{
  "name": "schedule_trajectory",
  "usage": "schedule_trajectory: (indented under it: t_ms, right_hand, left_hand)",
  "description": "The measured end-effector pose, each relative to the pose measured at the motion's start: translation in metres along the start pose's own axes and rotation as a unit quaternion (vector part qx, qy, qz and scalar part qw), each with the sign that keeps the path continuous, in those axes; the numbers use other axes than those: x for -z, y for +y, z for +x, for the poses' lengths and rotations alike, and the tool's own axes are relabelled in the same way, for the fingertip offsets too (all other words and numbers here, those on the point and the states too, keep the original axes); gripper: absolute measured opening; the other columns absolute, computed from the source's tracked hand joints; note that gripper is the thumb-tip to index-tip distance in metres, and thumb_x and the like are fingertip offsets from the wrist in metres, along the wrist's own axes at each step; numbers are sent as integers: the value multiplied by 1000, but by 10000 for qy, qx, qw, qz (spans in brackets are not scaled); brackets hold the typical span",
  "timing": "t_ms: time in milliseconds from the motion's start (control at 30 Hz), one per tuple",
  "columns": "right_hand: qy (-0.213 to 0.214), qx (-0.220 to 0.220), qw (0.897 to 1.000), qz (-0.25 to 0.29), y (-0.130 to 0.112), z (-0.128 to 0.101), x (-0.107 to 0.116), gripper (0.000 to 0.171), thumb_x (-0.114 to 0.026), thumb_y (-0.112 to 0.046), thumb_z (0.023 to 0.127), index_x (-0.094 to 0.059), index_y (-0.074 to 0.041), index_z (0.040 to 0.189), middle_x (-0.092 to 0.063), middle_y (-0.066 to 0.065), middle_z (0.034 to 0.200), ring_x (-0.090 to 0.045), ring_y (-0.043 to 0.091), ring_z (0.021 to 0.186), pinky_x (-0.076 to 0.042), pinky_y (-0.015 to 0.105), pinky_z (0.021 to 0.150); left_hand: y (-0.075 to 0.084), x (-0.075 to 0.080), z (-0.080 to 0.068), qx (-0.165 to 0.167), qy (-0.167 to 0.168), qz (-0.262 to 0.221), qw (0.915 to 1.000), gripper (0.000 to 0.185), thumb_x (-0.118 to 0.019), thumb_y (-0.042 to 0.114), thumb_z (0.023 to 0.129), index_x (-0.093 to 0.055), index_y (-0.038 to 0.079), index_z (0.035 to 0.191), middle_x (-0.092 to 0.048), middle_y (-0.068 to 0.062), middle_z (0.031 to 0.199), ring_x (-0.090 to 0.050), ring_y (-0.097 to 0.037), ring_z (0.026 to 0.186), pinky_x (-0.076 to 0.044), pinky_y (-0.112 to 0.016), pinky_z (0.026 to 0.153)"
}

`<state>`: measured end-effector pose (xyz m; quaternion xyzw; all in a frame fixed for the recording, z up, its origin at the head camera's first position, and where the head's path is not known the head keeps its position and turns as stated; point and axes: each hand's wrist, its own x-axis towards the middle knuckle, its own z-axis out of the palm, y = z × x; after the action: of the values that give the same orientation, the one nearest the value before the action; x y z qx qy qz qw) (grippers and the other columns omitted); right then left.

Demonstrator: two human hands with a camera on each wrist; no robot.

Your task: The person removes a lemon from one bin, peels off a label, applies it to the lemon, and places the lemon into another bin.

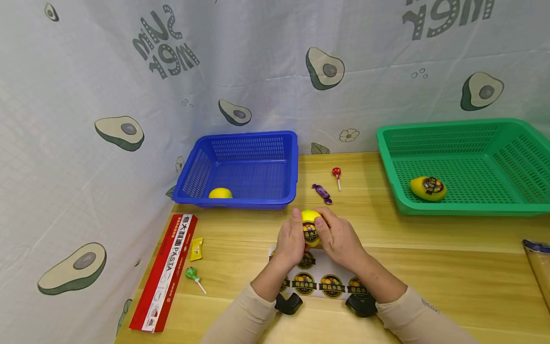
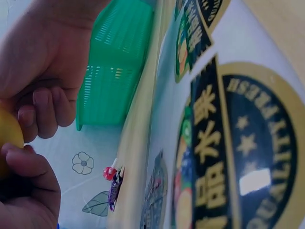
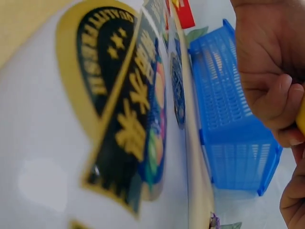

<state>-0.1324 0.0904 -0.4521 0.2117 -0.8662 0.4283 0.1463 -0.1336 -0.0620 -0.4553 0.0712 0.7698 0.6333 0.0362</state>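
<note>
Both hands hold a yellow lemon (image 1: 311,216) over the middle of the table. A round black-and-gold fruit sticker (image 1: 310,233) is on the side of it that faces the head camera. My left hand (image 1: 290,240) grips the lemon from the left, thumb along its side. From the right, my right hand (image 1: 343,240) curls round it, with the thumb at the sticker's edge. Below the hands lies a white sticker sheet (image 1: 315,272) with several matching round stickers. In the left wrist view, part of the lemon (image 2: 8,138) shows between the curled fingers of both hands.
A blue basket (image 1: 294,167) at back left contains a yellow fruit (image 1: 220,193). The green basket (image 1: 388,157) at right holds a stickered yellow fruit (image 1: 418,187). Lollipops (image 1: 336,172), wrapped candies (image 1: 321,193) and a red pasta box (image 1: 165,272) lie about the table.
</note>
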Motion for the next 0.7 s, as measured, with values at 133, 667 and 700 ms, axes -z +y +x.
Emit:
schedule_trajectory:
  t_ms: [133, 667, 700]
  right_hand:
    - [-257, -289, 9992, 42, 2, 3, 5, 36, -41, -32, 111, -64, -6, 118, -68, 4, 80, -56, 8, 65, -50, 27, 60]
    - [86, -1203, 9921, -345, 3, 5, 9, 46, -59, -41, 100, -59, -7, 130, -68, 13, 81, -58, 20, 66, -44, 31, 57]
    - [215, -1205, 9915, -450, 3, 5, 8, 47, -63, -41, 97, -60, -6, 129, -68, 13, 79, -58, 20, 65, -44, 31, 55]
  left_hand:
    - [-1, 6, 2, -15, -287, -13, 9996, 88, -18, 72, 101, -65, -1, 94, -57, 0, 76, -53, -8, 54, -50, -22, 52]
    - [2, -8, 4, 974, -1053, -3295, 9332, 42, -42, 35, 108, -58, 3, 130, -64, 1, 105, -68, -9, 88, -58, -25, 84]
    - [2, -9, 3, 970, -1051, -3312, 9327, 38, -42, 35, 108, -61, 7, 124, -64, 4, 101, -66, -8, 86, -57, -23, 82]
